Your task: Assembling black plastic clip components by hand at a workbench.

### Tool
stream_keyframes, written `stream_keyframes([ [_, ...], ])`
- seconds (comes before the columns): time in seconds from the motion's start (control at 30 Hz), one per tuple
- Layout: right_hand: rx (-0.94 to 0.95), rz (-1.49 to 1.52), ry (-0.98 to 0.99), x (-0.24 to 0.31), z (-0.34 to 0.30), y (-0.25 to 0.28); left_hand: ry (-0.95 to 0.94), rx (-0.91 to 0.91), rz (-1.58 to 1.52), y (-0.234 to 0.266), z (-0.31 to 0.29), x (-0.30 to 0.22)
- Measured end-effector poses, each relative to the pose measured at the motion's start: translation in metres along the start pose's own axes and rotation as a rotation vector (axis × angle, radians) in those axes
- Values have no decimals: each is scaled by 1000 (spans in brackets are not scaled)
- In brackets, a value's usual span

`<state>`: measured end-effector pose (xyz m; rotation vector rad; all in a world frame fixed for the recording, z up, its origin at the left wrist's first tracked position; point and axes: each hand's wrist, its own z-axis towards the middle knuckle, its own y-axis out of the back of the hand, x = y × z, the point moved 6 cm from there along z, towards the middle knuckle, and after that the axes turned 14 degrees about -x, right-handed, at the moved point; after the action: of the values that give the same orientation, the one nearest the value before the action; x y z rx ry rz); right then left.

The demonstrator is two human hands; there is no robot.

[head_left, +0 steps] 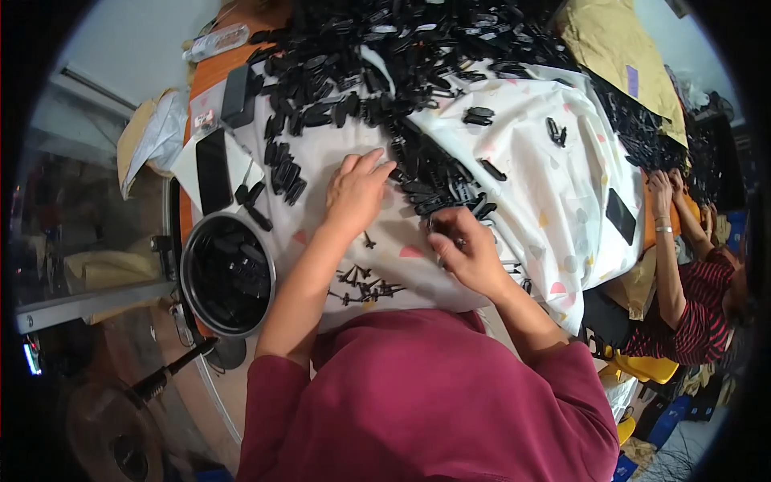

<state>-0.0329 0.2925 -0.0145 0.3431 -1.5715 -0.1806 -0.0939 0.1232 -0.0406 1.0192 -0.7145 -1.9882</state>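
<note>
My left hand (pixel 356 193) rests over the white patterned cloth (pixel 317 153), its fingers stretched forward, with nothing visible in them. It is beside a long heap of small black plastic pieces (pixel 438 173). Right of it, my right hand (pixel 467 247) is closed at the near end of that heap, fingers curled and thumb bent in. Something small and dark shows between its fingers, too hidden to name. Between my forearms lie several thin dark T-shaped pins (pixel 365 287). One more pin (pixel 369 239) lies just below my left hand.
A metal pot (pixel 186 277) with black pieces in it stands left of my left forearm. Beyond it lie a black phone (pixel 213 170) and a dark box (pixel 235 95). Another phone (pixel 620 215) lies at the right. Black pieces (pixel 361 48) cover the far side. A co-worker's hands (pixel 665 186) are at far right.
</note>
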Motion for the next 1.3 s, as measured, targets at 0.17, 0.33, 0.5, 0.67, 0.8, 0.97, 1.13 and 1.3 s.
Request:
stream_keyframes([
  [0.17, -62, 426, -298, -16, 9, 19, 169, 149, -249, -3, 7, -10],
  [0.33, -27, 664, -170, 11, 26, 10, 423, 213, -1214, 30, 1, -43],
  [0.5, 18, 970, -119, 28, 37, 4, 420, 183, -1357, 48, 1, -48],
  [0.67, 88, 667, -166, 41, 24, 3, 519, 115, -1235, 48, -4, -48],
  [0.8, 129, 714, -240, 50, 19, 2, 397, 12, -1206, 55, 0, -50],
  [0.97, 134, 507, -264, 41, 24, 9, 423, 9, -1135, 63, -3, -53],
  [1.13, 74, 519, -336, 30, 23, 2, 205, -8, -730, 69, 0, -58],
  [1.3, -93, 589, -186, 28, 19, -10, 849, 24, -1191, 33, -25, -42],
])
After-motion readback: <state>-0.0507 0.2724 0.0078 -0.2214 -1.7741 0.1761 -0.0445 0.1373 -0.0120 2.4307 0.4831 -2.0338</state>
